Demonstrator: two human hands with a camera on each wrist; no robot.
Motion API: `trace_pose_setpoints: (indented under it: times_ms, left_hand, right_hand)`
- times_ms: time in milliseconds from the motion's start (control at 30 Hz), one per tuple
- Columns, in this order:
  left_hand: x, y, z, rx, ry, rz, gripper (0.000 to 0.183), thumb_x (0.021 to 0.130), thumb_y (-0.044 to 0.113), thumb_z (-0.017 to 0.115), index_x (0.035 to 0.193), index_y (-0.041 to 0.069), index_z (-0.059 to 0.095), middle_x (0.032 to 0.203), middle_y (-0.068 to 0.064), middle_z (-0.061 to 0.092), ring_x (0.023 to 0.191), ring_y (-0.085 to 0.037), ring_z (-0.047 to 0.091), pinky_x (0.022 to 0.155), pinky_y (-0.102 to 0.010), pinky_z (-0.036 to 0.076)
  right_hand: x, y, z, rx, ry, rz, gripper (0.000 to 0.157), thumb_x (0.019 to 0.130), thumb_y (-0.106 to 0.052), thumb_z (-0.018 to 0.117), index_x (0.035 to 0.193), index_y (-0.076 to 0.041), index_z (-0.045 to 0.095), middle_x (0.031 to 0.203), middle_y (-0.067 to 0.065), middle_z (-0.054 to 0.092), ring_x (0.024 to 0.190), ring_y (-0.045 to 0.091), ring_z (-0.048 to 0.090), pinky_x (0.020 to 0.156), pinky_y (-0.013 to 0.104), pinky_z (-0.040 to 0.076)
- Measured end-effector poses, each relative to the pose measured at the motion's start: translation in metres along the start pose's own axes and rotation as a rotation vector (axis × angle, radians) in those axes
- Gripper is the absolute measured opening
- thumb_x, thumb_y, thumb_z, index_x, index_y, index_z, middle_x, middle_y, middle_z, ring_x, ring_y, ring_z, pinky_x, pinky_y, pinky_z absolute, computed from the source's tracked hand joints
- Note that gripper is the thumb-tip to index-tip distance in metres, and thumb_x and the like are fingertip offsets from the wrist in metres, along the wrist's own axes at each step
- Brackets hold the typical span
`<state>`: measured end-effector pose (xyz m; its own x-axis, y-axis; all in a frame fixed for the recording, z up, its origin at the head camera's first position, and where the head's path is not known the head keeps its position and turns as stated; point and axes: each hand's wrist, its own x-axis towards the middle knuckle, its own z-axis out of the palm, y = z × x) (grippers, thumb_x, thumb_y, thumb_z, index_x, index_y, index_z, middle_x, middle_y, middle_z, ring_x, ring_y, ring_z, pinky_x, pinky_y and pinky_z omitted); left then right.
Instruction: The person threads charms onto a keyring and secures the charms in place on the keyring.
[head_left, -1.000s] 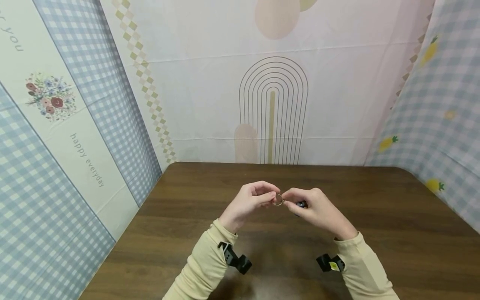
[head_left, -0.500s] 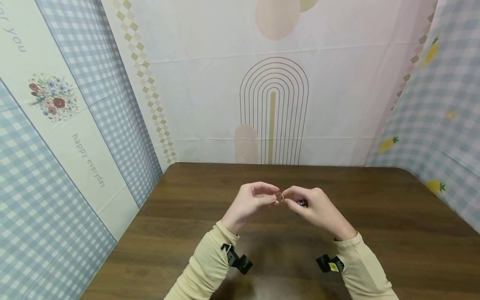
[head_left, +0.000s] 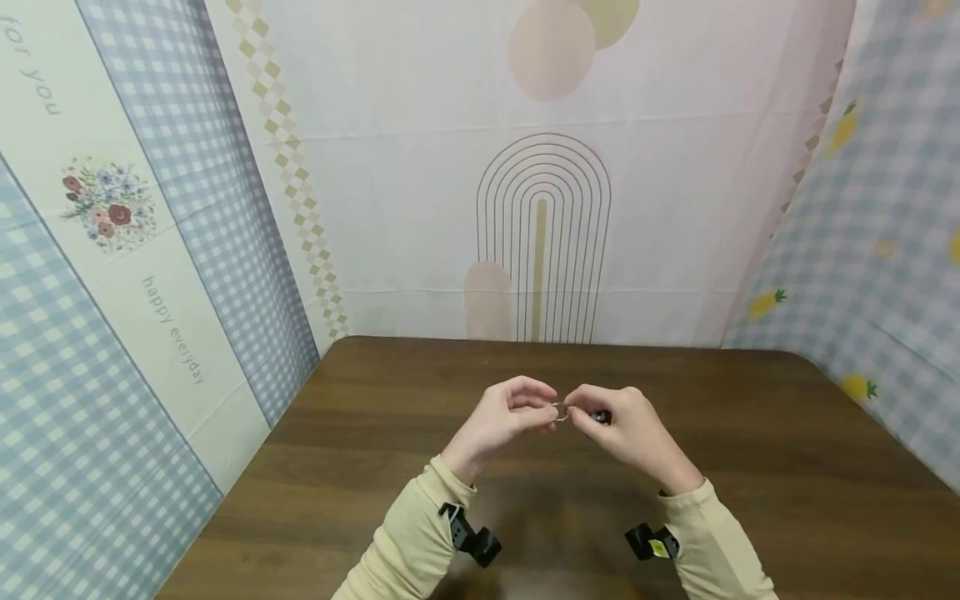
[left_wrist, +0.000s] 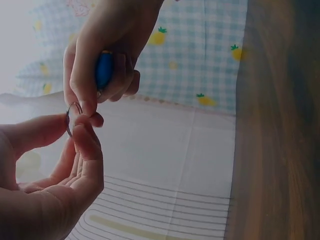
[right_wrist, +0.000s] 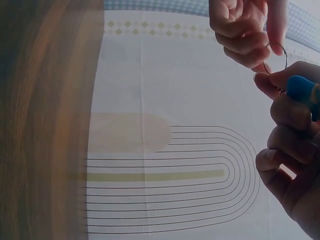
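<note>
Above the table [head_left: 360, 475], left hand [head_left: 498, 421], right hand [head_left: 632, 427], each grip pinching a ring [left_wrist: 68, 125], cloth [head_left: 142, 258] lettered "for you", "happy everyday"

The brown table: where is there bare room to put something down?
The table is bare left of the left sleeve, right of the right sleeve, and along the white backdrop. It's crowded over the middle, where the left hand and right hand meet at a metal ring.

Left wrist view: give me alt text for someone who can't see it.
A left hand and a right hand pinch a thin metal ring between them, the right also holding a small blue object. Behind them are checked cloth and white cloth, with brown wood at the picture's right.
</note>
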<state>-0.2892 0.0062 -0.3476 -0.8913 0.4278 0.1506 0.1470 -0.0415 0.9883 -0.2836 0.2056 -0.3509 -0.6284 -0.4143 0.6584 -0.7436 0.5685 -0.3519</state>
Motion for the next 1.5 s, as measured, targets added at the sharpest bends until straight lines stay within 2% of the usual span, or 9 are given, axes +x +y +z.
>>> trace_pose_setpoints:
  times_ms: [167, 333, 500, 733, 1000, 1133, 1233, 1333, 1500]
  left_hand:
    - [0.0003, 0.0001, 0.0029, -0.047, 0.075, 0.031, 0.029, 0.088, -0.005, 0.063, 0.115, -0.012, 0.057, 0.105, -0.030, 0.065, 0.075, -0.005, 0.067, 0.079, -0.029, 0.057]
    - [0.0006, 0.0003, 0.0012, 0.052, 0.109, 0.039, 0.022, 0.088, -0.001, 0.065, 0.107, -0.012, 0.066, 0.103, -0.029, 0.069, 0.071, -0.002, 0.065, 0.071, -0.024, 0.054]
    - [0.0026, -0.0013, -0.0004, 0.136, 0.060, 0.063, 0.020, 0.089, 0.002, 0.064, 0.105, -0.009, 0.069, 0.101, -0.026, 0.071, 0.074, -0.002, 0.064, 0.072, -0.021, 0.052]
    - [0.0030, -0.0019, 0.0006, 0.160, -0.013, 0.054, 0.021, 0.094, 0.005, 0.059, 0.107, -0.011, 0.066, 0.100, -0.028, 0.068, 0.076, -0.005, 0.060, 0.079, -0.025, 0.052]
    - [0.0025, -0.0047, 0.0017, 0.077, -0.026, -0.008, 0.030, 0.087, 0.000, 0.066, 0.115, -0.010, 0.063, 0.086, 0.003, 0.063, 0.077, -0.002, 0.062, 0.078, -0.021, 0.053]
    - [0.0031, -0.0059, 0.0012, 0.028, 0.023, 0.001, 0.031, 0.087, -0.006, 0.063, 0.117, -0.012, 0.061, 0.095, -0.017, 0.068, 0.077, -0.003, 0.065, 0.081, -0.029, 0.057]
    - [0.0042, -0.0049, 0.0016, 0.018, 0.063, 0.022, 0.029, 0.088, -0.005, 0.062, 0.116, -0.014, 0.061, 0.107, -0.028, 0.068, 0.075, -0.003, 0.066, 0.082, -0.033, 0.057]
    - [0.0025, -0.0052, 0.0017, 0.030, 0.083, 0.021, 0.026, 0.089, -0.001, 0.064, 0.112, -0.014, 0.063, 0.106, -0.028, 0.069, 0.074, -0.004, 0.066, 0.079, -0.031, 0.057]
    - [0.0013, -0.0064, 0.0003, 0.113, 0.038, 0.016, 0.022, 0.089, 0.002, 0.065, 0.107, -0.011, 0.068, 0.103, -0.028, 0.070, 0.075, -0.005, 0.065, 0.072, -0.022, 0.053]
  right_hand:
    - [-0.0006, 0.0016, -0.0008, 0.029, -0.024, 0.016, 0.018, 0.083, 0.002, 0.067, 0.086, -0.016, 0.070, 0.066, -0.010, 0.066, 0.055, -0.008, 0.044, 0.050, 0.016, 0.040]
    - [-0.0001, 0.0012, -0.0013, 0.043, -0.106, 0.031, 0.015, 0.086, -0.004, 0.067, 0.096, -0.015, 0.069, 0.073, -0.010, 0.070, 0.059, -0.008, 0.050, 0.053, 0.017, 0.043]
    - [-0.0002, 0.0013, -0.0032, 0.024, -0.140, 0.038, 0.016, 0.086, -0.006, 0.067, 0.096, -0.018, 0.070, 0.073, -0.014, 0.069, 0.059, -0.008, 0.048, 0.054, 0.016, 0.042]
    - [-0.0010, 0.0036, -0.0038, 0.005, -0.151, -0.043, 0.014, 0.084, -0.003, 0.068, 0.087, -0.017, 0.071, 0.071, -0.014, 0.067, 0.058, -0.009, 0.044, 0.055, 0.016, 0.041]
    - [-0.0024, 0.0054, 0.0005, 0.053, -0.183, 0.028, 0.011, 0.088, -0.007, 0.067, 0.089, -0.017, 0.071, 0.072, -0.012, 0.067, 0.059, -0.007, 0.047, 0.056, 0.017, 0.043]
    - [-0.0034, 0.0046, -0.0010, 0.053, -0.180, 0.064, 0.012, 0.088, -0.007, 0.066, 0.093, -0.017, 0.069, 0.065, -0.014, 0.062, 0.055, -0.008, 0.044, 0.052, 0.017, 0.040]
    - [-0.0027, 0.0037, -0.0024, 0.026, -0.152, 0.073, 0.018, 0.086, -0.006, 0.067, 0.097, -0.020, 0.068, 0.057, -0.017, 0.050, 0.050, -0.008, 0.036, 0.049, 0.016, 0.035]
    - [-0.0034, 0.0019, -0.0017, 0.004, -0.151, 0.075, 0.020, 0.086, -0.007, 0.067, 0.100, -0.022, 0.067, 0.054, -0.019, 0.040, 0.047, -0.008, 0.029, 0.048, 0.015, 0.030]
    - [-0.0054, 0.0000, -0.0012, -0.002, -0.144, 0.031, 0.017, 0.085, -0.006, 0.067, 0.093, -0.021, 0.069, 0.059, -0.019, 0.054, 0.052, -0.009, 0.037, 0.051, 0.015, 0.036]
